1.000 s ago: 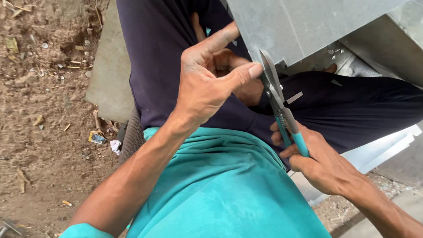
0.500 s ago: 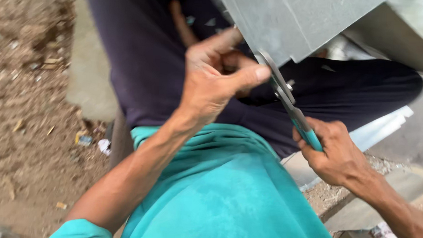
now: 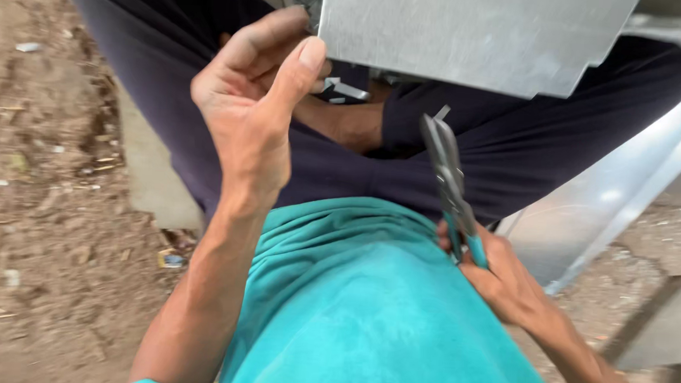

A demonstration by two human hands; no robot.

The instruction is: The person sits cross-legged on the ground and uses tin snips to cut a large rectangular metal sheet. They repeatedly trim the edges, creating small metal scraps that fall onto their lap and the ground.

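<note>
Two hands at work over a lap, one on metal, one on a tool. Left hand [image 3: 256, 101] raised and closed on the lower left corner of a flat grey sheet-metal piece [image 3: 473, 35], thumb pressed against its edge, fingers curled behind. Right hand [image 3: 499, 277] clenched around the teal grips of a pair of tin snips [image 3: 450, 182], blades closed or nearly so and pointing up towards the sheet's lower edge but apart from it. Half a second before, snips set right against the sheet's edge beside the left thumb; now drawn back and lowered, sheet lifted higher and turned flatter to the camera. Judged a pause between cuts, with the sheet's stepped lower right corner already trimmed. Small metal offcuts [image 3: 346, 91] seen just below the left thumb, resting on dark trousers [image 3: 513, 162]. Teal shirt [image 3: 365, 317] in the foreground. Further sheet metal [image 3: 611, 206] propped at the right, bare dirt ground [image 3: 37, 199] with scattered litter at the left.
</note>
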